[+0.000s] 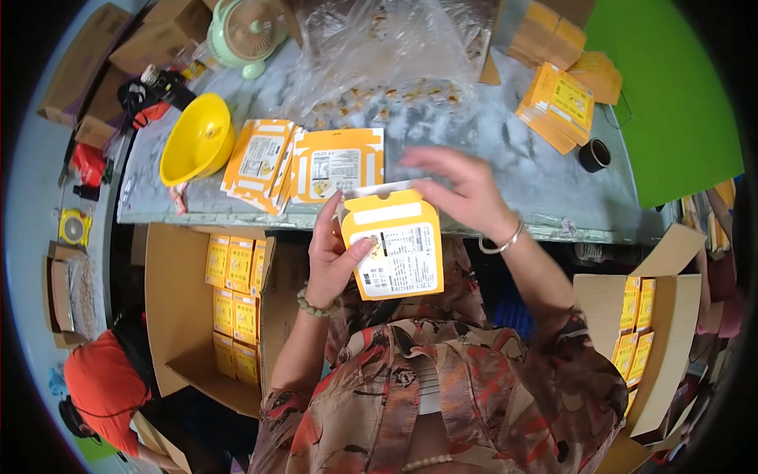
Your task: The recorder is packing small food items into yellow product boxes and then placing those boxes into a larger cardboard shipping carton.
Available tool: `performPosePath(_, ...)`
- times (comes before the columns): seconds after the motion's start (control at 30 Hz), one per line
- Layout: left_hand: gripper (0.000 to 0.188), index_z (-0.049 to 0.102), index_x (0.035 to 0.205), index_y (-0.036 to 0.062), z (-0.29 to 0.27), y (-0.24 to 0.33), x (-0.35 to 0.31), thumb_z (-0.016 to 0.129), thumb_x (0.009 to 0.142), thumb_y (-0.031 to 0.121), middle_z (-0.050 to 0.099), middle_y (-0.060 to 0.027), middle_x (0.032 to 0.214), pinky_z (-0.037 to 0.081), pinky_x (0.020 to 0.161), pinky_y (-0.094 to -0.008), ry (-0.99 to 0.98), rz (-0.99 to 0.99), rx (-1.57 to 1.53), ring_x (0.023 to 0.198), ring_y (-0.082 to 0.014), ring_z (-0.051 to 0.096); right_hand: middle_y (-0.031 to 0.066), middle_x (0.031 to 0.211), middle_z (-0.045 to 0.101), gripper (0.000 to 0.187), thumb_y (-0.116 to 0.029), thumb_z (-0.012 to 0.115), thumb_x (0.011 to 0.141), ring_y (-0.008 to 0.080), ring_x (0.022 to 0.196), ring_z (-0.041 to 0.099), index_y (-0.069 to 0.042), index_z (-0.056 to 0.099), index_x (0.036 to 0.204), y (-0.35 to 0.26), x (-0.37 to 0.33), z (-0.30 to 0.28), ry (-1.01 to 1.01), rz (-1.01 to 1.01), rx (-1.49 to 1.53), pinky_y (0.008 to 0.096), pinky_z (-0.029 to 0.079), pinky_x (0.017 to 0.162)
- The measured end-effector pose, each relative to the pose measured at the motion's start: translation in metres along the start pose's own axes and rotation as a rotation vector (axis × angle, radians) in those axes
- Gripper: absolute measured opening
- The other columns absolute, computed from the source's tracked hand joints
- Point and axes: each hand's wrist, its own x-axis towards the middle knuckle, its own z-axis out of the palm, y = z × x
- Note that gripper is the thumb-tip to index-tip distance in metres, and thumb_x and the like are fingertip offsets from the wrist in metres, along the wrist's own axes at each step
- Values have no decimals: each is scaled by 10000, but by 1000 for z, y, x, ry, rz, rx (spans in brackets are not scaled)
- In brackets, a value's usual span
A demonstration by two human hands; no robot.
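My left hand [330, 257] is closed round the left side of a yellow and white carton [399, 253], its thumb across the printed face. The carton is held upright over my lap, just in front of the table edge, with a flap at its top. My right hand [467, 189] is at the carton's upper right corner, fingers stretched out and blurred, thumb apart from them by the top edge; I cannot tell whether it touches. Beyond lie flat orange and white cartons [335, 166] and another stack of flat cartons [259, 158].
A yellow basin [197, 141] and green fan [243, 33] stand at the left. Clear plastic sheeting [379, 55] covers small brown pieces. More flat cartons [559, 103] lie right, near a dark cup [594, 155]. Cardboard boxes [181, 308] [671, 316] hold filled cartons. Another person [106, 387] bends at lower left.
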Motion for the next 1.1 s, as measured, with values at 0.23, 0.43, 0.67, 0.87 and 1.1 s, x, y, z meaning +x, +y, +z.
performPosePath(0.23, 464, 318, 1176, 30, -10, -29, -51, 525, 761, 42, 496, -102, 978, 401, 763, -254, 231, 50, 60, 875, -147, 496, 85, 951, 497, 259, -60, 449, 799, 132, 865, 482, 21, 450, 1045, 17, -66, 83, 195, 372, 284, 223, 379, 759)
performPosePath(0.43, 234, 461, 1017, -4, -37, -26, -58, 408, 845, 146, 487, -63, 934, 367, 726, -223, 5, -114, 308, 803, -108, 456, 85, 932, 501, 190, -98, 448, 809, 120, 806, 490, 23, 476, 954, 12, -62, 78, 11, 251, 212, 246, 394, 696)
performPosePath(0.67, 236, 522, 956, -20, -22, 11, -47, 459, 805, 151, 506, -151, 972, 358, 798, -297, -67, 216, 578, 924, -233, 474, 136, 965, 494, 235, -46, 511, 737, 197, 821, 513, -3, 542, 965, -8, -59, 66, 50, 76, 22, 262, 408, 711)
performPosePath(0.87, 167, 572, 838, -22, -26, 14, -58, 587, 710, 84, 509, -129, 923, 411, 704, -268, -139, 47, 451, 850, -213, 503, 119, 894, 486, 123, -97, 587, 688, 189, 775, 496, 2, 558, 754, -3, -69, 63, -101, 126, 113, 257, 392, 669)
performPosePath(1.1, 303, 442, 1034, 21, -8, 10, -37, 531, 780, 160, 537, -104, 821, 451, 675, -250, 459, -27, -337, 800, -173, 524, 137, 1025, 482, 652, 5, 611, 664, 207, 946, 482, 20, 252, 1207, 0, -50, 49, 116, 117, 363, 297, 389, 800)
